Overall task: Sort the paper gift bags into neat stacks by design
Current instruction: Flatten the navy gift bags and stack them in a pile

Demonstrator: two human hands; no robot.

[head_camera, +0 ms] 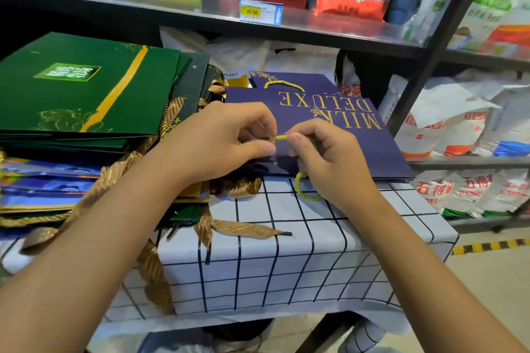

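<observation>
With 2 stacks already formed on the grid-patterned tablecloth (286, 266), green gift bags (86, 86) at left and navy MILK DELUXE bags (358, 146) at right, a yellow cord handle (279, 137) is pinched between the left hand (223, 140) and right hand (329, 157), while blue bags (43, 183) beneath remain unsorted.

Navy bag (358, 146) under the fingers (266, 149): smooth matt paper, metallic gold print. Twisted yellow cord (279, 137) pinched between both hands' fingers, slightly shiny. Green bags (71, 86) left of fingers: smooth paper, soft sheen, gold stripe. Ribbon handles (243, 228) below fingers: woven, ribbed gold-brown fabric. Worktop (286, 266) cover: matt cloth, grid-printed. Sacks (447, 123) right of fingers: crinkled plastic.
</observation>
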